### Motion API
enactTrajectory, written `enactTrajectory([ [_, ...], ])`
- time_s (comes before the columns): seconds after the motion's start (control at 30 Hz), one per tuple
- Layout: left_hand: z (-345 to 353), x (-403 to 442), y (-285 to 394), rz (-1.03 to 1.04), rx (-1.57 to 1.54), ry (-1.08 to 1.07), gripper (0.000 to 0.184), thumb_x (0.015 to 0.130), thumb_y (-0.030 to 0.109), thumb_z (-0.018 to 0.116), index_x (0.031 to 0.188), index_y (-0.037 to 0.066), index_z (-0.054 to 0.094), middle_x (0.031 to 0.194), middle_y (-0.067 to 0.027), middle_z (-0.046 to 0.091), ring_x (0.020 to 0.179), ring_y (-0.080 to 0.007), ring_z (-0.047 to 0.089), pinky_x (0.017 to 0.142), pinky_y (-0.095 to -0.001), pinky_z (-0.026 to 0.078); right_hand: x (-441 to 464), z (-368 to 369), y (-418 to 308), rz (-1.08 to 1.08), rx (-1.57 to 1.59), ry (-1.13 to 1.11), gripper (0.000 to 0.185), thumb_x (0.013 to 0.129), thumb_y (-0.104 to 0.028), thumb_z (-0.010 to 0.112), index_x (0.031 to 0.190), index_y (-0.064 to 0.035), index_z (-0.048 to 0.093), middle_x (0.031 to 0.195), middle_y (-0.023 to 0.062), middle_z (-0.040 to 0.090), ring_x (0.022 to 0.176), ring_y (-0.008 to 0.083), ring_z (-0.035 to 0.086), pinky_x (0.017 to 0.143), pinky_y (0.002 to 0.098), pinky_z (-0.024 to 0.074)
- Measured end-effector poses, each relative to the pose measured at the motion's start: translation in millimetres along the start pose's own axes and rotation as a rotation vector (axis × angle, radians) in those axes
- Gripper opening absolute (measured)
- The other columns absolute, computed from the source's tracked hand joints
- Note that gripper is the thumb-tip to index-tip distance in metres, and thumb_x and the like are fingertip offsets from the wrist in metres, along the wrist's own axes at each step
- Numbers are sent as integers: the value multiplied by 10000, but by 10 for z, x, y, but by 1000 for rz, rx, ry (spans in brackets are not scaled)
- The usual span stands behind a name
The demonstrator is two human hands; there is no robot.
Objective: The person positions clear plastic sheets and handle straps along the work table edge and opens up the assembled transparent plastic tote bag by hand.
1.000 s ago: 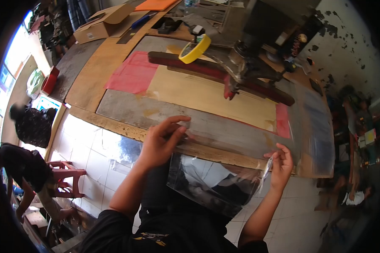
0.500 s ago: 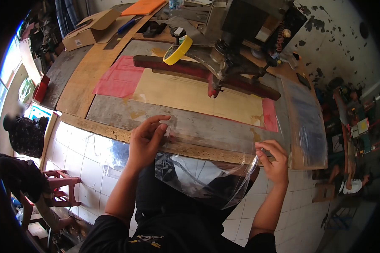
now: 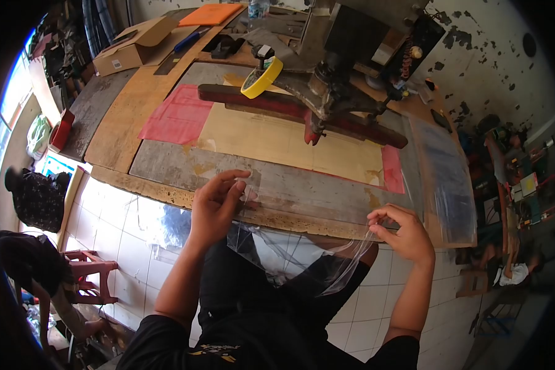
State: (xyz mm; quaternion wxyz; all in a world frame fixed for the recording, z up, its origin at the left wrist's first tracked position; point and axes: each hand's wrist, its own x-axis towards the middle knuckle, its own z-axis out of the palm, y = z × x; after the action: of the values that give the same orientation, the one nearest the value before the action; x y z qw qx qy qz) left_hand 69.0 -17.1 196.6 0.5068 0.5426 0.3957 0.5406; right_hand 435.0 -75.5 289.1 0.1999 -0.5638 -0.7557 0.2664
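Note:
A clear plastic sheet [image 3: 302, 262] hangs between my two hands, draping over the table's front edge above my lap. My left hand [image 3: 219, 200] pinches its left end between thumb and fingers. At the other end, my right hand [image 3: 401, 231] pinches the right corner, where the plastic gathers in folds. Just beyond my hands lies a grey board [image 3: 166, 166] bearing a yellowish sheet [image 3: 259, 139] with red pieces [image 3: 176, 114] at its ends. Over that sheet stands a machine with a dark red bar [image 3: 259, 102].
A yellow tape roll [image 3: 262, 78] hangs on the machine. Clear plastic sheets [image 3: 450, 185] are stacked at the table's right. A cardboard box [image 3: 129, 46] and an orange folder [image 3: 209, 14] lie at the back left. A person [image 3: 40, 271] is near a red stool [image 3: 89, 274] at left; another person [image 3: 515, 268] is at far right.
My right hand has turned slightly and moved a little left, and the plastic sheet's hanging part has bunched up and risen. My left hand has barely moved, still pinching its end.

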Motion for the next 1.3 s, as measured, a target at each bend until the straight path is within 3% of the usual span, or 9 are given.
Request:
enactTrajectory([
  [0.07, -5, -1, -5, 3, 25, -4, 224, 1036, 44, 565, 1239, -29, 625, 951, -95, 728, 868, -125, 705, 753, -283, 604, 16, 12, -74, 131, 36, -13, 124, 892, -78, 724, 980, -8, 673, 929, 78, 699, 873, 195, 679, 799, 320, 531],
  [0.4, 9, -9, -23, 1, 21, 24, 228, 1037, 72, 573, 1239, -27, 605, 902, -74, 726, 790, -140, 726, 714, -222, 518, 34, -14, -80, 98, 30, -205, 69, 917, -47, 665, 968, -5, 648, 993, 73, 649, 930, 201, 651, 840, 323, 522],
  [0.57, 20, -13, 3, 18, 64, 36, 212, 1032, 67, 580, 1220, -19, 626, 896, -56, 720, 793, -106, 703, 705, -218, 507, 19, 7, -84, 78, 96, -171, 76, 912, -3, 655, 975, 19, 692, 959, 73, 642, 873, 180, 636, 776, 312, 509],
  [0.67, 16, -12, 29, 45, 111, 16, 209, 1031, 33, 567, 1215, -35, 637, 933, -89, 726, 854, -111, 696, 735, -281, 610, 20, -25, -106, 53, 5, -207, 68, 891, -21, 692, 942, 16, 718, 948, 77, 645, 879, 189, 643, 783, 313, 511],
  [0.8, 7, -6, -20, 14, 8, 19, 208, 1030, 33, 569, 1214, -35, 637, 925, -85, 726, 844, -108, 694, 728, -271, 600, 22, -43, -136, 1, -45, -200, 73, 849, -30, 741, 894, 20, 713, 912, 81, 657, 865, 199, 656, 775, 310, 512],
  [0.9, -1, -10, -37, 18, 33, 26, 208, 1030, 36, 574, 1215, -37, 637, 922, -86, 726, 829, -110, 696, 719, -260, 585, -6, -6, -75, -39, -26, -135, 95, 843, -59, 763, 895, 2, 712, 923, 94, 696, 842, 223, 682, 767, 322, 526],
  [0.97, 12, -7, -52, -33, -74, 29, 205, 1034, 74, 588, 1213, -15, 630, 886, -38, 698, 790, -85, 675, 710, -218, 504, -39, 49, -15, -137, 152, 79, 74, 834, -29, 769, 868, 4, 712, 912, 94, 725, 821, 191, 691, 740, 307, 530],
  [1.1, 23, -1, -13, 2, -3, 25, 208, 1035, 78, 590, 1220, -10, 627, 897, -34, 701, 815, -64, 648, 728, -209, 493, -133, 74, 119, -122, 270, 114, 64, 869, -33, 756, 869, 9, 707, 919, 84, 748, 829, 143, 689, 730, 280, 525],
  [1.3, 9, -2, -25, -5, -27, 32, 218, 1029, 43, 580, 1229, -30, 625, 908, -79, 734, 806, -113, 710, 704, -217, 527, -252, 154, 215, 10, 389, 146, 89, 928, -83, 734, 907, -3, 702, 867, 76, 758, 810, 115, 690, 710, 253, 509],
])
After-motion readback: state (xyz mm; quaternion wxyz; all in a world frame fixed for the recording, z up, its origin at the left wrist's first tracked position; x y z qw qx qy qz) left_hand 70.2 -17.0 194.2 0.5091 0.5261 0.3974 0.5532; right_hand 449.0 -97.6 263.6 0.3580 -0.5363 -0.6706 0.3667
